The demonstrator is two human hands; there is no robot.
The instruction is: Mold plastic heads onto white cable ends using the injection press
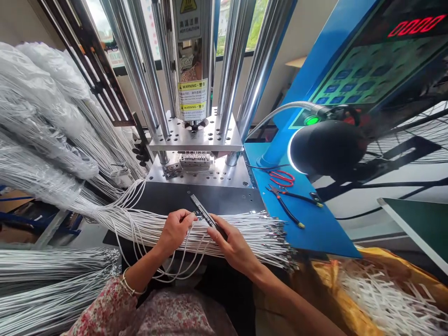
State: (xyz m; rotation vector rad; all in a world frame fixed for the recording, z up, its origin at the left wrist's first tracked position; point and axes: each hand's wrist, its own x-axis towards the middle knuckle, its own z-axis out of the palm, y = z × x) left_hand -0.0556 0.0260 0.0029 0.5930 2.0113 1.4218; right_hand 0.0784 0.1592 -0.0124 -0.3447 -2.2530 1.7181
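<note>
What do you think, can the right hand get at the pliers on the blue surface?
Probably yes: the pliers lie uncovered on the blue surface past the white cables, and the way looks free. The right hand holds a slim metal tool, though, so may need freeing first.

At the centre of the frame, the left hand (177, 228) pinches a white cable (189, 234) beside a narrow metal bar (203, 210) gripped by the right hand (233, 242), over a cable bundle (248, 231). A steel press (175, 140) stands upper middle; diagonal cutters (280, 198) lie right of centre on a blue surface (315, 233). The upper-right display (416, 26) reads 0000.
</note>
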